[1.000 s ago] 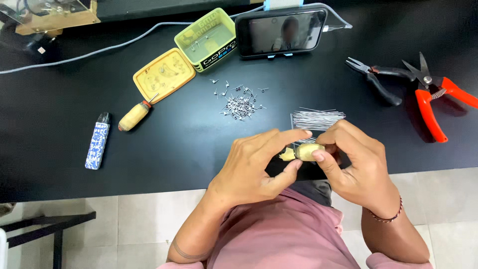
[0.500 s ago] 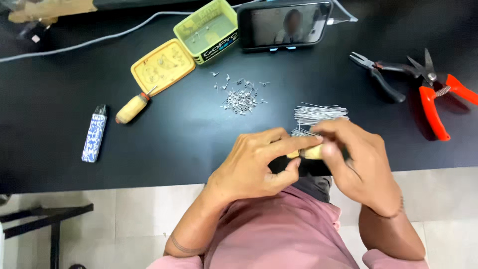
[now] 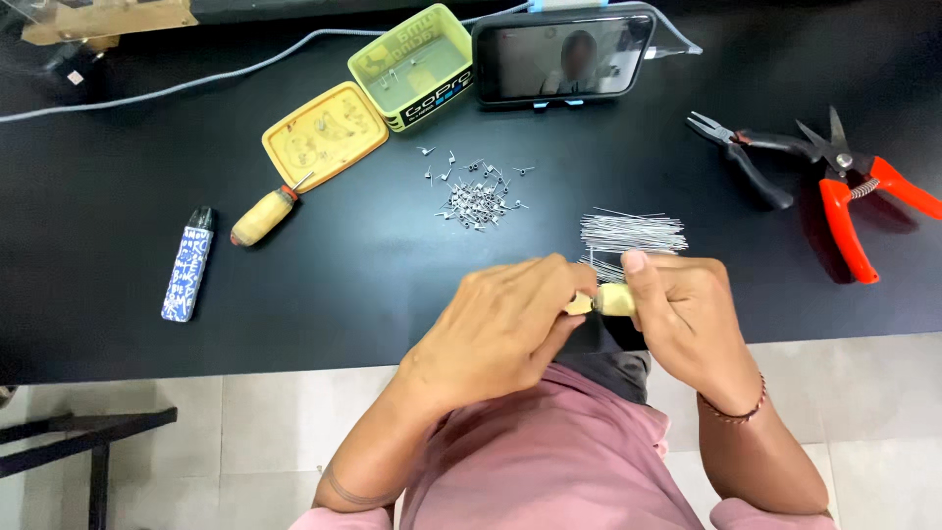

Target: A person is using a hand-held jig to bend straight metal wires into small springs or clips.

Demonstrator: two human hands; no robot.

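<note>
— what are the hands doing?
— both meet at the near edge of the black table (image 3: 294, 285). the right hand (image 3: 687, 314) grips a small pale wooden handle (image 3: 613, 298), thumb on top; the left hand (image 3: 505, 329) pinches at its other end. whatever sits between the fingertips is too small to tell, maybe a bit of wire.
— and around them?
— a bundle of straight wire pins (image 3: 633, 234) just beyond the right hand, a scatter of small bent wire pieces (image 3: 473, 194) further out. a second wooden-handled tool (image 3: 263, 216) lies left, near a yellow tin lid (image 3: 324, 134) and green tin (image 3: 412, 65). black pliers (image 3: 751, 157) and red cutters (image 3: 859, 191) lie far right.
</note>
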